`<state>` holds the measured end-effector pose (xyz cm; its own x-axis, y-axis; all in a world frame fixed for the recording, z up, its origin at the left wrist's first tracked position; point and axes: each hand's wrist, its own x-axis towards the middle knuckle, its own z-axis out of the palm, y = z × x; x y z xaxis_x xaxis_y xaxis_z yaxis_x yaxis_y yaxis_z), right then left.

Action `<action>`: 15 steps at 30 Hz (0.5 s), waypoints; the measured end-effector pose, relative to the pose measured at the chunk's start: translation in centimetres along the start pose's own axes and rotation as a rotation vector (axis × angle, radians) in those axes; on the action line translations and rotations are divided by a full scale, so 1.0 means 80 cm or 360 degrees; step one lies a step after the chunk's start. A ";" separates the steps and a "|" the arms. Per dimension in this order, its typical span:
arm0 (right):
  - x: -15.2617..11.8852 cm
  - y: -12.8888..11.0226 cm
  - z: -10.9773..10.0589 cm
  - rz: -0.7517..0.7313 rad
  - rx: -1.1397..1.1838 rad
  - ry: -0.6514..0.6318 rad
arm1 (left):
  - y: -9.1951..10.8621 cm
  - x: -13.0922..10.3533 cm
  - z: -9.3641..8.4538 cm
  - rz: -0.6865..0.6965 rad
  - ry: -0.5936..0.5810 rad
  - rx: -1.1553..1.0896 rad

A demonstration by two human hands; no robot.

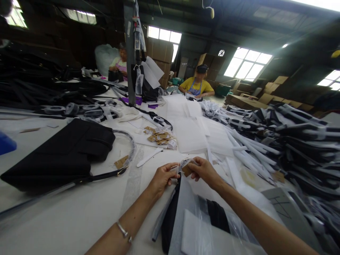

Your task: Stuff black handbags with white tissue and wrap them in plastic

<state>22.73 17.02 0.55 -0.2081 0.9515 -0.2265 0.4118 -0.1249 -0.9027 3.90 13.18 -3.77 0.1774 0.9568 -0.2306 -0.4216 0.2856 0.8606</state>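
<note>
My left hand is closed in a pinch on what looks like a thin white tag string, at the top end of a black bag. My right hand grips a small brown cardboard tag, with a piece of clear plastic at its upper edge. Both hands are close together above the bag, which lies partly under white foam sheet and clear plastic. Left of my hands, another black handbag rests on its side, its strap with a gold buckle stretched over the white table.
Brown tags lie heaped beyond my hands, near a white serrated strip. White foam sheets spread across the middle. Wrapped black bags are stacked at right. A metal post rises behind. Two people work across the table, one in a yellow shirt.
</note>
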 end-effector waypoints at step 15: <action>0.019 -0.009 0.030 -0.0089 -0.0307 -0.0441 | 0.000 -0.005 -0.006 0.0434 0.0030 0.0843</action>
<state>19.98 17.84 -0.03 -0.4573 0.8395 -0.2934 0.5478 0.0060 -0.8366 3.40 12.82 -3.87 0.1072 0.9939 0.0266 0.0520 -0.0323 0.9981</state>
